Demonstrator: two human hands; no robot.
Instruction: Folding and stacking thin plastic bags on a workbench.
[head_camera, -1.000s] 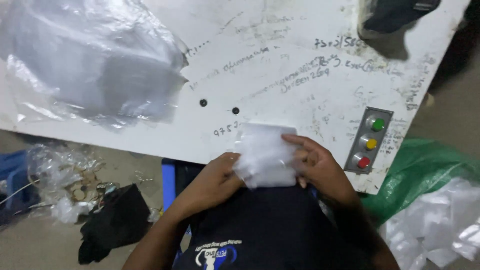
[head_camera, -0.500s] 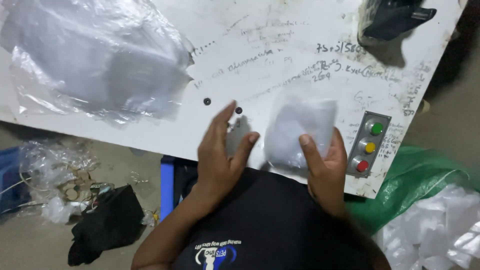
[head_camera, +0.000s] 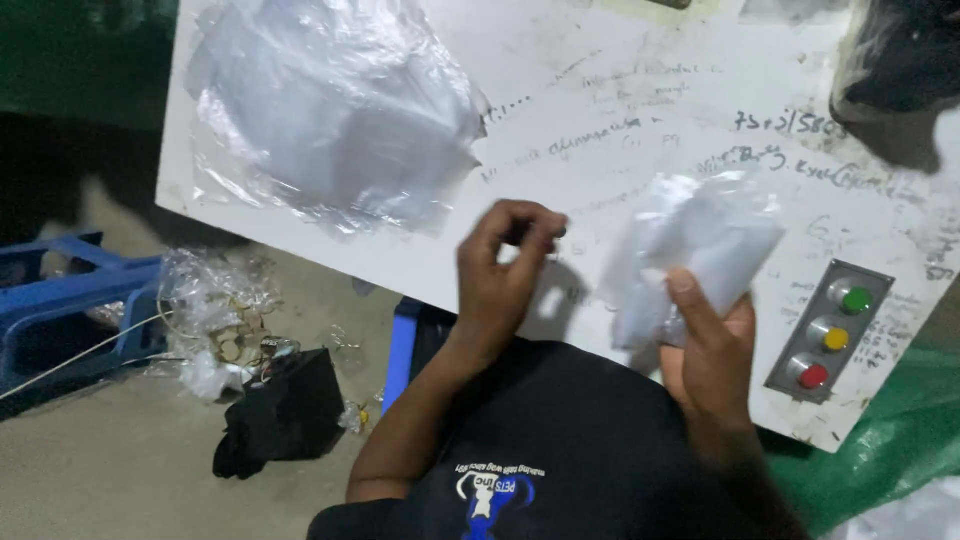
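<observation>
My right hand (head_camera: 712, 352) is shut on a small clear plastic bag (head_camera: 692, 248) with something white inside, held just above the white table (head_camera: 560, 120) near its front edge. My left hand (head_camera: 505, 268) hovers to the left of the bag, apart from it. Its thumb and fingertips are pinched together; anything between them is too small to see. My dark shirt (head_camera: 560, 440) fills the bottom of the view.
A large crumpled clear plastic sheet (head_camera: 330, 110) lies on the table's left part. A grey panel (head_camera: 830, 335) with green, yellow and red buttons sits right of the bag. A dark object (head_camera: 900, 50) lies top right. A blue stool (head_camera: 60, 300), crumpled plastic (head_camera: 210, 300), black cloth (head_camera: 285, 410) and a green sack (head_camera: 890, 430) are on the floor.
Both hands were on the bag a second ago. My left hand has let go and lifted away to the left, pinching its fingers, while my right hand keeps the bag.
</observation>
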